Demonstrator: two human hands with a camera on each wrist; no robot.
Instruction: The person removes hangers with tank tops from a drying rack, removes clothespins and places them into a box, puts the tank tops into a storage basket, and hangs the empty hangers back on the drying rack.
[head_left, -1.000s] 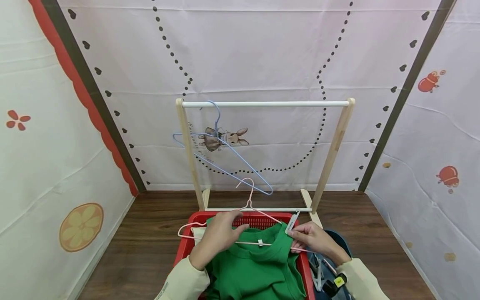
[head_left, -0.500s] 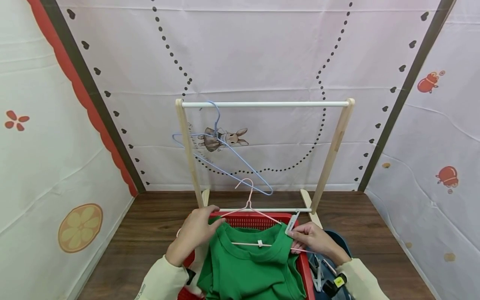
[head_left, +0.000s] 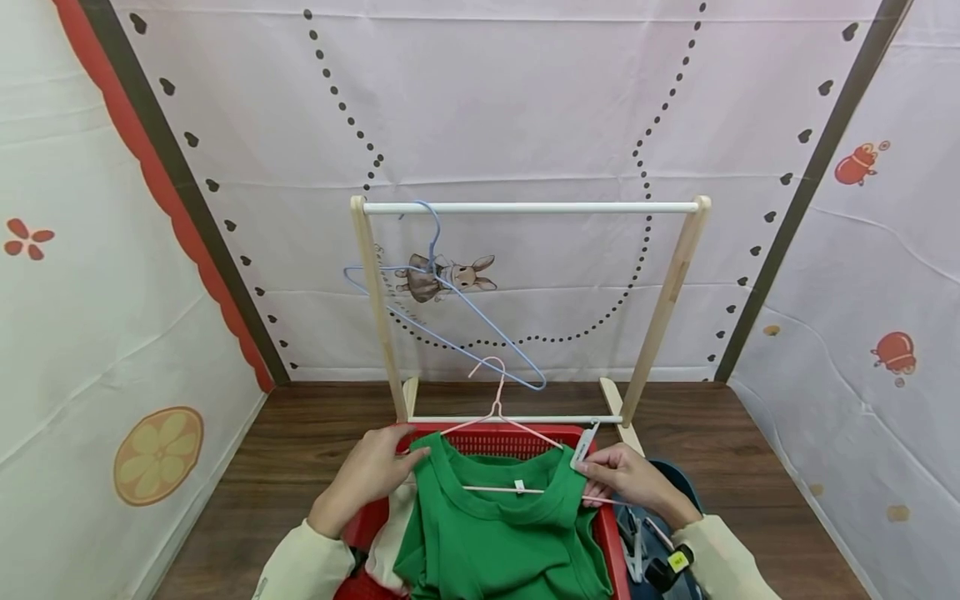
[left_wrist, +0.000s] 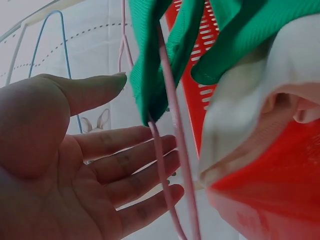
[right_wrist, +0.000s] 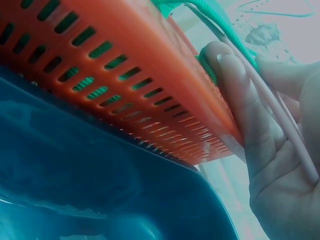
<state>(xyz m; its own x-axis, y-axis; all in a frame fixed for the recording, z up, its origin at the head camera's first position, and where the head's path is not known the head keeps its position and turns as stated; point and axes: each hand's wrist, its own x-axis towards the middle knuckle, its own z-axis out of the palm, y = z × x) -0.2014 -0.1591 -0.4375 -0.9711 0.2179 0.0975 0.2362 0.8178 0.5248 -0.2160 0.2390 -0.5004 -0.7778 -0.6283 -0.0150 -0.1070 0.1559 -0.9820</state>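
Observation:
A green shirt with a white neck label lies over the red basket, with a pink clothes hanger inside its neckline. My left hand is beside the shirt's left shoulder. In the left wrist view its fingers are extended and spread behind the hanger's end, the thumb well apart. On the other side my right hand pinches the hanger's right end and the shirt's shoulder. A pale grey clothespin stands at that shoulder, by the right thumb. The right fingertips are partly hidden by cloth.
A wooden rack with a white top bar stands behind the basket. From the bar hangs a bare blue hanger. A blue bin with several clothespins is at the right. Cream cloth lies in the basket.
My left hand has moved left, away from the neckline to outside the shoulder. The shirt's left shoulder now covers the hanger's left arm. The right hand has stayed in place.

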